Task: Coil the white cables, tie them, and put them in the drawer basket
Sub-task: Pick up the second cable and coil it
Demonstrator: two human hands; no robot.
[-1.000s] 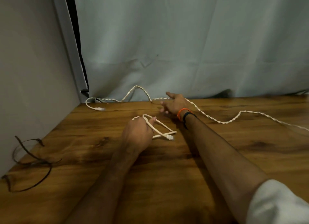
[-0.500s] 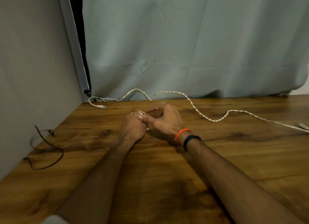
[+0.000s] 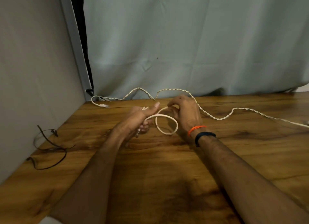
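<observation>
Our left hand point(image 3: 139, 117) is clenched around the cable point(image 3: 167, 120), thumb stretched out flat, with a plug end poking out below the fist. Our right hand point(image 3: 185, 114) pinches the same cable at the top of a single round loop that hangs between the two hands, just above the table point(image 3: 167, 182). From the right hand the rest of the cable, a twisted white run, trails right toward the table's right edge and also back along the far edge to the far left corner, where another plug lies. An orange band point(image 3: 196, 129) and a dark band point(image 3: 204, 136) sit on the right wrist. Thin dark ties point(image 3: 48, 148) lie curled near the left edge.
</observation>
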